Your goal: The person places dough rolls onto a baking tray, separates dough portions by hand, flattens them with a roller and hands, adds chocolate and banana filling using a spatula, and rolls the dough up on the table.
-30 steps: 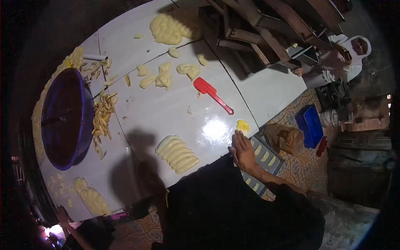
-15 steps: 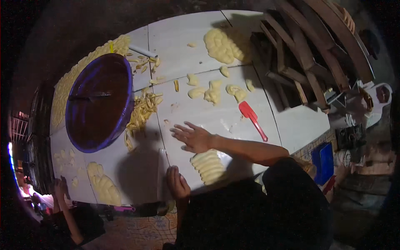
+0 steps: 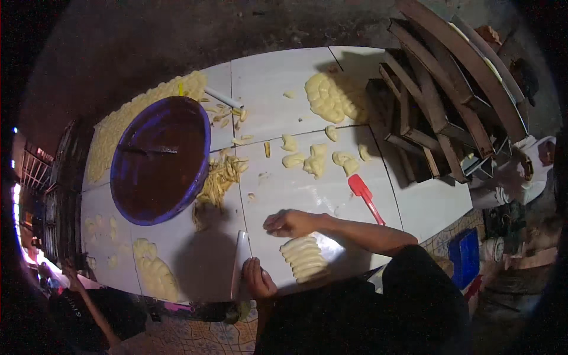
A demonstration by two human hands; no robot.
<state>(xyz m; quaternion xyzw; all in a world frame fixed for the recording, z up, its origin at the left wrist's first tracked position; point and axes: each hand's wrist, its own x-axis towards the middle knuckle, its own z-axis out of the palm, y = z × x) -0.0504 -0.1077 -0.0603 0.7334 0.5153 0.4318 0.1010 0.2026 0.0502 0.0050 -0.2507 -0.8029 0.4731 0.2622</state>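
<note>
My right hand (image 3: 291,223) is low over the white tabletop, its fingers drawn together and curled. What lies under them, if anything, is hidden. Just below it sits a row of pale dough strips (image 3: 304,259), side by side. My left hand (image 3: 258,279) rests at the near edge, fingers extended, alongside a pale tube (image 3: 239,266). Beyond my hands lie several loose dough pieces (image 3: 316,161) and a red scraper (image 3: 362,190) with a long handle. A larger dough mound (image 3: 331,99) is at the far side.
A large blue basin (image 3: 204,171) with brown contents stands at left, yellowish strips (image 3: 222,182) beside it. Dough pieces cover the far left corner (image 3: 127,121). Dark wooden trays (image 3: 432,106) are stacked at right. Another person's arm (image 3: 92,307) shows at lower left.
My right hand has gone from spread flat to curled, with its fingers together. The view has shifted, so the table sits lower. My left hand stays beside the tube.
</note>
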